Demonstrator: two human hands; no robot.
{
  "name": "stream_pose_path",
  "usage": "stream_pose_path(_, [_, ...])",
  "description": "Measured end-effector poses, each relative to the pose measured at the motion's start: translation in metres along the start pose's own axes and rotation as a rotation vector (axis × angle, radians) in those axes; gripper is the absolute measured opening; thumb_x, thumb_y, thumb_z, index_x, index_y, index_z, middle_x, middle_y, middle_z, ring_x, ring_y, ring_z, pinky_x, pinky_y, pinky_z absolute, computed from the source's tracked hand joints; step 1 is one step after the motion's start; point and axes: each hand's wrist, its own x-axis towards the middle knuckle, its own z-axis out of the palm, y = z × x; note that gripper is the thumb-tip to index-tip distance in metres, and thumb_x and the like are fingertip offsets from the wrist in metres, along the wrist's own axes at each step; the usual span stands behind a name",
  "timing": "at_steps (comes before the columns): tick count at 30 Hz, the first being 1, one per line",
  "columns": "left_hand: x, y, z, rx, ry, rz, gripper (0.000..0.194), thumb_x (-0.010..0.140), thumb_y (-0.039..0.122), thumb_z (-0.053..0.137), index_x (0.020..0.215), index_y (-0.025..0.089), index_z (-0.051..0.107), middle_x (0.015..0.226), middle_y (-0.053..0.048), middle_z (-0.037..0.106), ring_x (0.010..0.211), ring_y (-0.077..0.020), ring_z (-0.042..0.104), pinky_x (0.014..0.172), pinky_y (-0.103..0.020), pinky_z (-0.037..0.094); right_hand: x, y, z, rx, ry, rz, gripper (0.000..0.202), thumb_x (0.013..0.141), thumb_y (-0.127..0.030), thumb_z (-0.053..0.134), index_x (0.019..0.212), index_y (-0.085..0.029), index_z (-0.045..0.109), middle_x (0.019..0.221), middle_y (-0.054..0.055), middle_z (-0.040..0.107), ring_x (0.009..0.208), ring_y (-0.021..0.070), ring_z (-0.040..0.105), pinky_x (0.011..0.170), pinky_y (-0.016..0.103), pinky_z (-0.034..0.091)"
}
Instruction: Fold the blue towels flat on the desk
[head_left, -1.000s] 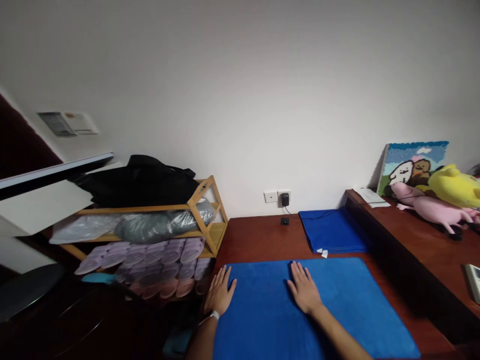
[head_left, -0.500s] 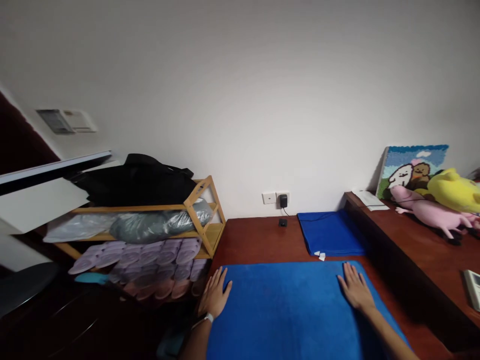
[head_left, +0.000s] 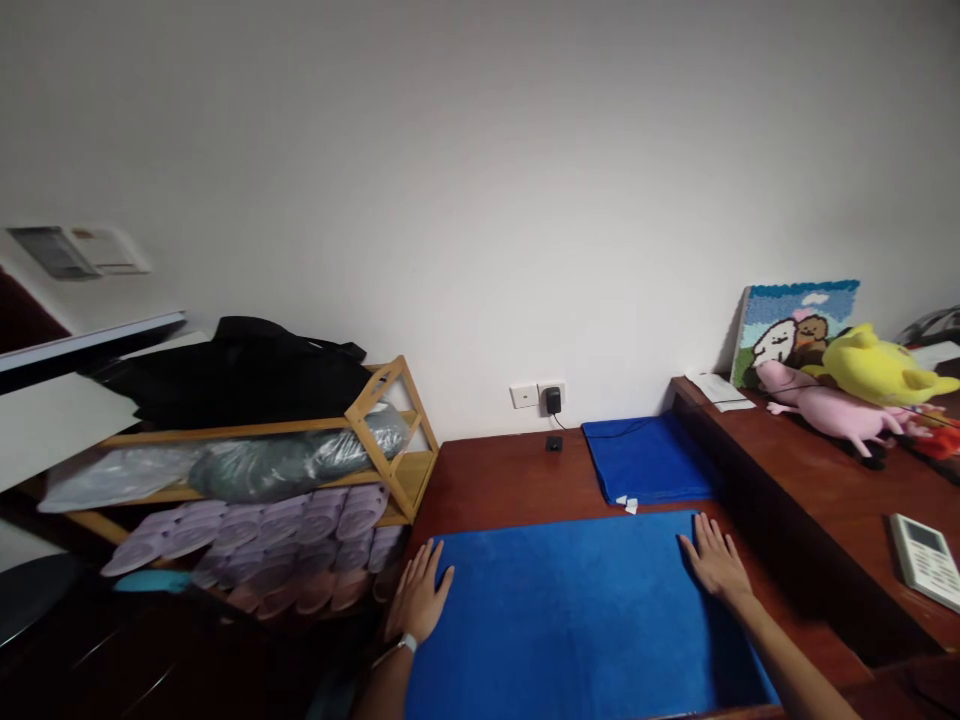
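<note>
A blue cloth (head_left: 562, 610) lies spread flat on the reddish-brown table (head_left: 502, 480). At its far left corner rests my left hand (head_left: 421, 592), fingers stretched and palm down, with a band on the wrist. My right hand (head_left: 716, 562) lies on the far right corner, fingers spread. Neither hand holds anything. Behind the cloth, near the wall, sits a folded darker blue cloth (head_left: 649, 458) with small white tags at its front edge.
On the left, a wooden rack (head_left: 405, 480) bears a black bag (head_left: 255, 375), plastic-wrapped items and purple slippers (head_left: 281, 525). A raised ledge at right holds plush toys (head_left: 832, 405), a picture (head_left: 795, 325) and a calculator-like device (head_left: 926, 560). A plug (head_left: 553, 400) sits in the wall socket.
The view has shifted slightly right, so most things appear further left. More of the cloth's near edge shows at the lower right. Both hands remain at the far corners.
</note>
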Motion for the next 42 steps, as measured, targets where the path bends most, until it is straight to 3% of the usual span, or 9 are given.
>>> stream_pose_path(4, [0.000,0.001,-0.001,-0.014,-0.006,-0.001,0.064,0.101,0.049,0.038,0.156,0.018,0.048,0.164,-0.013,0.048,0.152,-0.0288,0.043,0.126,-0.050,0.033,-0.043,-0.069,0.005,0.097,0.089,-0.212,0.080,0.102,-0.058,0.024,0.165,-0.008,0.023,0.171,0.011,0.025,0.160,0.0285,0.018,0.131,0.052,0.016])
stream_pose_path(8, [-0.001,0.003,-0.003,-0.013,0.003,0.001,0.064,0.101,0.049,0.039,0.156,0.018,0.048,0.164,-0.013,0.048,0.152,-0.0290,0.042,0.126,-0.050,0.033,-0.095,-0.157,0.026,0.203,0.092,-0.517,0.071,0.104,-0.060,0.027,0.167,-0.028,0.020,0.171,-0.003,0.021,0.158,0.0283,0.023,0.130,0.050,0.024])
stream_pose_path(12, [-0.001,0.005,-0.005,-0.008,-0.013,-0.005,0.065,0.100,0.049,0.039,0.155,0.017,0.048,0.164,-0.014,0.047,0.152,-0.0302,0.042,0.126,-0.050,0.033,-0.108,-0.186,0.034,0.194,0.064,-0.564,0.067,0.104,-0.060,0.026,0.166,-0.035,0.021,0.169,-0.007,0.022,0.158,0.0250,0.024,0.131,0.046,0.025])
stream_pose_path(17, [-0.001,0.004,-0.002,0.002,-0.004,-0.001,0.065,0.101,0.049,0.038,0.156,0.015,0.047,0.164,-0.014,0.047,0.152,-0.0296,0.043,0.126,-0.050,0.033,-0.077,-0.100,0.024,0.131,0.032,-0.421,0.079,0.103,-0.065,0.025,0.165,-0.015,0.027,0.171,0.007,0.028,0.160,0.0265,0.022,0.132,0.051,0.017])
stream_pose_path(23, [0.000,0.003,0.001,0.004,0.004,0.004,0.064,0.101,0.049,0.038,0.155,0.017,0.048,0.164,-0.013,0.047,0.152,-0.0283,0.043,0.126,-0.050,0.032,-0.037,0.029,0.018,0.037,0.058,-0.140,0.080,0.099,-0.060,0.022,0.164,-0.015,0.032,0.171,0.009,0.030,0.160,0.0269,0.021,0.131,0.049,0.018])
stream_pose_path(29, [0.000,0.001,0.001,0.009,0.007,0.005,0.064,0.101,0.049,0.039,0.155,0.018,0.048,0.164,-0.013,0.047,0.152,-0.0276,0.042,0.127,-0.049,0.032,-0.029,0.043,0.013,0.014,0.058,-0.104,0.081,0.098,-0.056,0.020,0.164,-0.010,0.032,0.171,0.011,0.029,0.160,0.0264,0.019,0.132,0.046,0.017])
stream_pose_path(33, [0.000,0.001,0.001,0.004,0.008,0.007,0.063,0.101,0.049,0.038,0.156,0.018,0.048,0.164,-0.012,0.048,0.152,-0.0274,0.043,0.127,-0.050,0.032,-0.051,0.000,0.007,0.053,0.096,-0.140,0.083,0.099,-0.060,0.023,0.165,-0.009,0.029,0.171,0.012,0.028,0.159,0.0296,0.021,0.132,0.052,0.017])
stream_pose_path(39, [0.000,0.002,-0.002,-0.002,0.002,0.006,0.064,0.101,0.049,0.038,0.155,0.017,0.048,0.164,-0.013,0.047,0.152,-0.0282,0.042,0.127,-0.050,0.032,-0.142,-0.129,0.024,0.231,0.089,-0.583,0.072,0.105,-0.059,0.028,0.168,-0.027,0.011,0.173,0.000,0.021,0.160,0.0271,0.021,0.131,0.052,0.021])
stream_pose_path(42, [0.000,0.002,-0.001,-0.006,0.002,0.006,0.065,0.101,0.049,0.038,0.156,0.017,0.048,0.164,-0.014,0.047,0.152,-0.0285,0.043,0.127,-0.050,0.033,-0.169,-0.162,0.035,0.268,0.026,-0.667,0.070,0.106,-0.058,0.030,0.167,-0.033,0.008,0.172,-0.004,0.021,0.159,0.0263,0.025,0.131,0.049,0.025])
